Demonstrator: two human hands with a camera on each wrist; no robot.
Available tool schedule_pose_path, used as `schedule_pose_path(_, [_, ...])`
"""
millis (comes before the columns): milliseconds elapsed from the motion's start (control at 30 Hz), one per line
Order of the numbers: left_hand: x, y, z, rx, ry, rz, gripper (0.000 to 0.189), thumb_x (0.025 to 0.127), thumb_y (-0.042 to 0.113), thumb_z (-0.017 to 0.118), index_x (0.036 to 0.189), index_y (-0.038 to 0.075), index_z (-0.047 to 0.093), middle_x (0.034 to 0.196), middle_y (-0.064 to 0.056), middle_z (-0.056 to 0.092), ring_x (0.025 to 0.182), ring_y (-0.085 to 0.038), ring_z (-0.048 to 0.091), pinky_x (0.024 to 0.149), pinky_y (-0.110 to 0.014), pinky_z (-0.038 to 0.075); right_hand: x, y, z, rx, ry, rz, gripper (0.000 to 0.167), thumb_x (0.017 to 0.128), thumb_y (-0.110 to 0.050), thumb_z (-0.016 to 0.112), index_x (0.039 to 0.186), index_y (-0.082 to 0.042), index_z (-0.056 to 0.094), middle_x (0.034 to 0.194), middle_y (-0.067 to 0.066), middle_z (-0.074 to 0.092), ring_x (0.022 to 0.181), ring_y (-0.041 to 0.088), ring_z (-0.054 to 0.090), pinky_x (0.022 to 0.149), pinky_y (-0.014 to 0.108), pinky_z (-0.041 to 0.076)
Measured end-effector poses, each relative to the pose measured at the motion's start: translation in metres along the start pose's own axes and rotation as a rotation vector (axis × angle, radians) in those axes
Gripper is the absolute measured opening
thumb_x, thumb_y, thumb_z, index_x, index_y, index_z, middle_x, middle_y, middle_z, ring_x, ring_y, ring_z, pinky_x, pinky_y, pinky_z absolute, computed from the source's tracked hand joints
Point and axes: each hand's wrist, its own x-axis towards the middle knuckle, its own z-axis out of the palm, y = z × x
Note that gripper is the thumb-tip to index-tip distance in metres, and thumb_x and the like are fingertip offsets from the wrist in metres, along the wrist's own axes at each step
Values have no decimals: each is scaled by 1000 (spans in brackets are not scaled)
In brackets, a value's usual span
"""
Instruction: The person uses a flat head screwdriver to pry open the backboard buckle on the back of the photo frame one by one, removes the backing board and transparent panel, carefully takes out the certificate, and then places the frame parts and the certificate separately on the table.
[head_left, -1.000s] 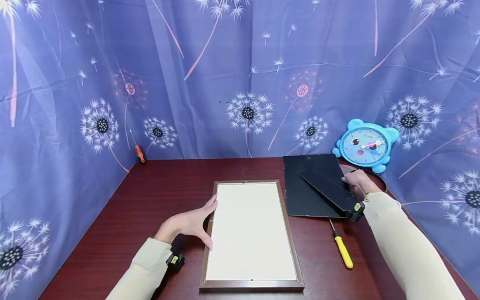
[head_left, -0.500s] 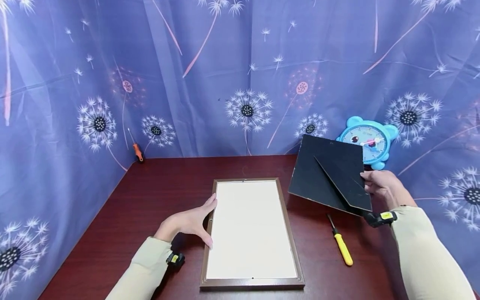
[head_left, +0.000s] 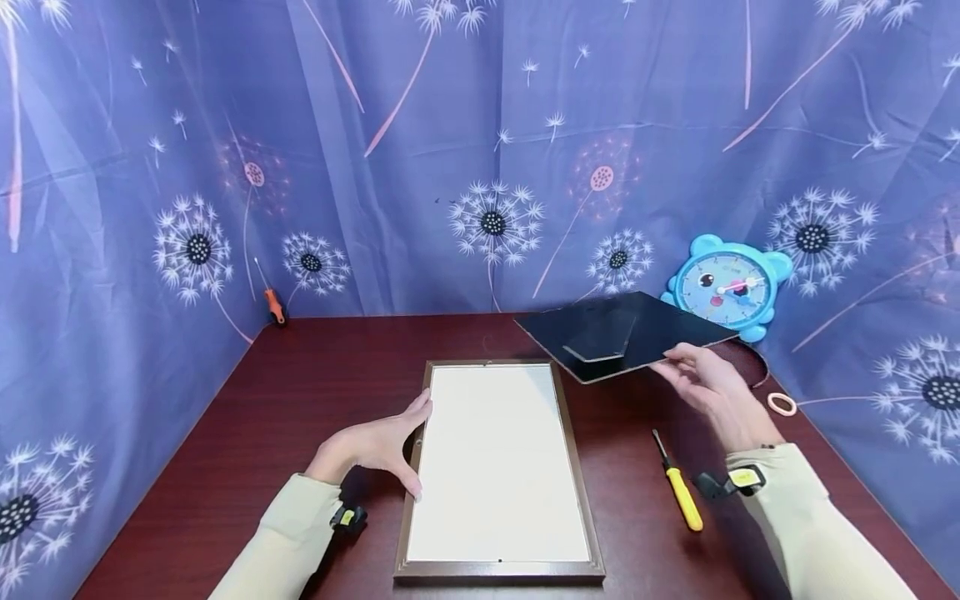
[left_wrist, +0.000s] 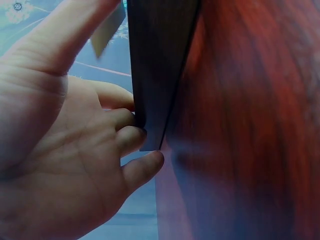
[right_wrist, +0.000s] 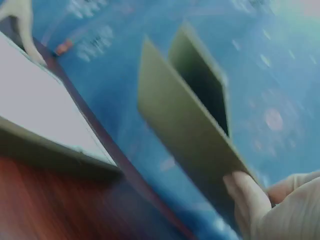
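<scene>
A brown picture frame [head_left: 587, 500] lies on the table around a white sheet [head_left: 495, 467]. My left hand [head_left: 378, 446] rests along its left side, thumb and index spread apart on the edge. The left wrist view shows the fingers against the frame's dark side [left_wrist: 160, 65]. My right hand [head_left: 708, 387] pinches the near right edge of a black backing board [head_left: 660, 321], raised above the table beyond the frame. A stand flap [head_left: 600, 329] sticks up from the board. In the right wrist view, the board's brown underside [right_wrist: 175, 112] faces the camera, with the thumb on it.
A yellow-handled screwdriver [head_left: 684, 500] lies right of the frame. An orange-handled screwdriver [head_left: 274, 307] leans at the back left corner. A blue clock [head_left: 723, 287] leans against the curtain at back right, near a pale ring [head_left: 782, 405].
My right hand has lifted the backing board off the table at the right, swung it leftward and tilted it flatter. The left hand stays on the frame.
</scene>
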Motion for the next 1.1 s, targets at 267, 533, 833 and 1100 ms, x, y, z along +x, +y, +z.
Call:
schedule_pose_path(267, [2,1,3,3,-21,4,140,66,37,95,157,-5,-3,164,-17,-17,151,-30,-4,117,-51,19,18,35,8,-107,139,-44,83,98,14,30,158,-20,-17,165,5,-5,148,19,13,112,37,25])
schedule_pose_path(533, [-2,1,1,-7,-25,-10,141,66,38,95,157,-3,-4,164,-16,-19,151,-31,-7,117,-52,18,42,50,11,-110,230,-116,82,95,18,27,161,-17,-9,165,10,6,146,25,23,111,39,30])
schedule_pose_path(833, [-3,-2,1,-17,-23,16,139,68,35,94,156,-6,-5,163,-20,-20,150,-34,-8,117,-54,18,73,53,18,-180,334,-182,82,91,20,27,162,-13,0,164,11,15,142,28,30,108,42,34])
schedule_pose_path(1100, [1,1,-1,-22,-37,11,140,68,36,94,156,-5,-6,163,-18,-21,150,-33,-9,117,-53,17,83,56,21,-325,384,-92,70,93,17,25,159,0,7,154,26,27,131,40,37,103,49,38])
